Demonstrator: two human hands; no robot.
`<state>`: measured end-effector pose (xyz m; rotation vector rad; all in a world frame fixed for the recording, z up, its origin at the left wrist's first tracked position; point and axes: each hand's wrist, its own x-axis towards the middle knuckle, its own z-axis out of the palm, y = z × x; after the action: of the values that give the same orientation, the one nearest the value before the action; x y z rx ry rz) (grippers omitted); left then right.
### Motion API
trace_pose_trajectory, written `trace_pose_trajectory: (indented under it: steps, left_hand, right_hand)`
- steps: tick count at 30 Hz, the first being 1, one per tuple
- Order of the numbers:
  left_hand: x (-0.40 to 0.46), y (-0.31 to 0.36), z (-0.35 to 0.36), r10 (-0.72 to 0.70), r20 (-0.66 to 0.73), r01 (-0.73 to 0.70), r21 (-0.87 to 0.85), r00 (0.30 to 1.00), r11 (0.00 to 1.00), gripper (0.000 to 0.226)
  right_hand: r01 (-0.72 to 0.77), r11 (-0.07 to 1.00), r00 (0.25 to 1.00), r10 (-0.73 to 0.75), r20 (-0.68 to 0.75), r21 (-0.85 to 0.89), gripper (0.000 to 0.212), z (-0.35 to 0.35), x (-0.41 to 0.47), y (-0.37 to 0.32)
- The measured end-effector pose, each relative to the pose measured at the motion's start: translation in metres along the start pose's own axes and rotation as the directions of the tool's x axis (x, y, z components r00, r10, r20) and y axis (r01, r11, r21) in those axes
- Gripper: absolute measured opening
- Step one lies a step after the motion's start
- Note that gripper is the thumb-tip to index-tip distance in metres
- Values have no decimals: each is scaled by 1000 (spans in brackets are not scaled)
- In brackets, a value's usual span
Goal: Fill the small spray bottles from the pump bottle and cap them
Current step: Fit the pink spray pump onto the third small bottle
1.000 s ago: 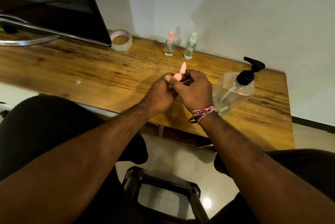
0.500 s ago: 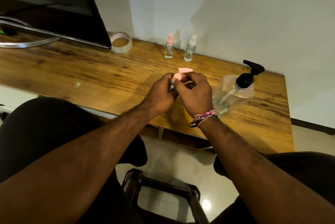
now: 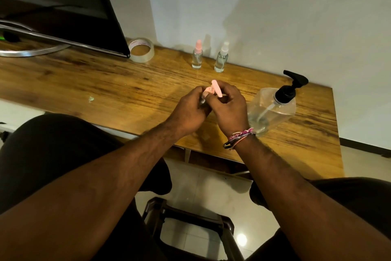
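Note:
Over the middle of the wooden table [image 3: 88, 83], both my hands meet. My left hand [image 3: 189, 109] grips a small clear spray bottle [image 3: 202, 101], mostly hidden inside the fingers. My right hand [image 3: 229, 105] pinches its pink spray cap [image 3: 216, 88], which sticks up tilted above the fingers. A clear pump bottle [image 3: 275, 108] with a black pump head leans just right of my right hand. Two capped small spray bottles stand at the back by the wall: one with a pink cap [image 3: 197, 55] and one with a white cap [image 3: 222, 57].
A roll of clear tape [image 3: 141, 49] lies at the back by the lower corner of a dark monitor [image 3: 69, 11] on a curved metal stand [image 3: 31, 51]. A dark stool [image 3: 190, 224] sits under me, between my knees. The table's right edge is near the pump bottle.
The pink cap has turned in my right fingers, from upright to sideways to tilted. Both hands stayed together at the same spot over the table.

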<state>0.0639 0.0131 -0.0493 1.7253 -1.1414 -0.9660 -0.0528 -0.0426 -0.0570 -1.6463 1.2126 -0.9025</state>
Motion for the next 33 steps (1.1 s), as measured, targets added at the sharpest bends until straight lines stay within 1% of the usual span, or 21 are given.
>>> trace_pose_trajectory:
  steps: [2, 4, 6, 7, 10, 12, 14, 16, 18, 21, 24, 26, 30, 31, 33]
  left_hand:
    - [1, -1, 0, -1, -7, 1, -4, 1000, 1000, 37]
    - [0, 0, 0, 11, 7, -11, -8, 1000, 1000, 43]
    - [-1, 1, 1, 22, 31, -22, -13, 999, 1000, 53]
    - [-2, 2, 1, 20, 37, -20, -15, 999, 1000, 54]
    - [-2, 3, 1, 21, 23, -20, -30, 1000, 999, 46]
    - [0, 1, 1, 25, 9, -25, -15, 1000, 1000, 51]
    - [2, 0, 1, 9, -2, -9, -13, 1000, 1000, 47]
    - [3, -1, 2, -4, -2, 4, -22, 1000, 1000, 37]
    - [3, -1, 3, -13, 2, 13, -30, 1000, 999, 34]
    - [2, 1, 1, 8, 4, -8, -26, 1000, 1000, 35]
    - [3, 2, 0, 8, -6, -8, -7, 1000, 1000, 37]
    - [3, 2, 1, 11, -16, -11, 1, 1000, 1000, 40]
    - [2, -2, 3, 51, -26, -50, 55, 998, 997, 42]
    - [2, -3, 3, 57, -23, -56, 65, 998, 996, 42]
    - [2, -3, 3, 66, -18, -64, 80, 998, 995, 40]
  right_hand:
    - [20, 999, 1000, -21, -11, -28, 23, -2, 1, -1]
    - [24, 999, 999, -25, -47, -37, 21, -2, 1, -1]
    - [1, 999, 997, -5, -79, -42, 26, -1, 1, 0]
    - [-4, 999, 997, 2, -74, -33, 30, 0, 1, 1]
    - [51, 998, 999, -51, -16, -21, 42, -1, 1, 1]
    - [103, 993, 995, -103, 4, -49, 33, -2, 0, 0]
    - [119, 990, 992, -121, -24, -71, 22, -3, -1, 0]
    - [86, 995, 994, -90, -65, -58, 24, -2, -2, 0]
    - [54, 998, 995, -57, -78, -39, 28, -2, -1, 0]
    - [104, 993, 994, -106, -32, -55, 32, -3, -1, -3]
    - [126, 987, 992, -127, -6, -102, 26, -5, 0, -3]
    - [126, 986, 991, -130, -39, -108, 23, -6, 1, -2]
    - [110, 985, 980, -129, -151, -130, 24, -5, -2, -4]
    - [97, 987, 980, -117, -160, -129, 25, -5, -2, -5]
    - [74, 989, 987, -91, -130, -127, 25, -8, 2, -6]
